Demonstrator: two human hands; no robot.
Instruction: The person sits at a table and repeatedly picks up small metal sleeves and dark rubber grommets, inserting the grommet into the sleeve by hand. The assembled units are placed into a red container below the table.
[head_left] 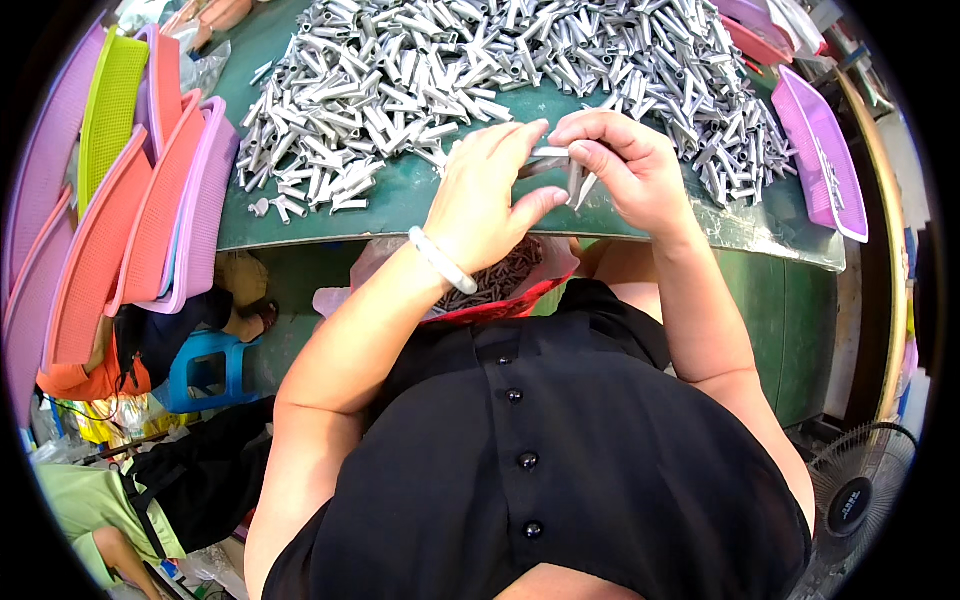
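My left hand (485, 190), with a pale bangle (442, 260) at its wrist, is curled at the table's near edge. Between its thumb and fingers shows part of a small grey tube (532, 168). Close beside it on the right, my right hand (640, 170) pinches small grey tube pieces (575, 185) between thumb and forefinger, some pointing down. The fingers hide how these pieces meet. Just beyond both hands spreads a large heap of similar silver-grey tubes (400, 85) on the green table (530, 104).
Below the table edge, a red-and-white bag (545, 275) holds many small dark brown pieces (500, 275). Stacked pink, purple and green plastic baskets (150, 210) stand at left. A purple basket (820, 150) sits at right. A blue stool (205, 370), other people and a fan (855, 505) are nearby.
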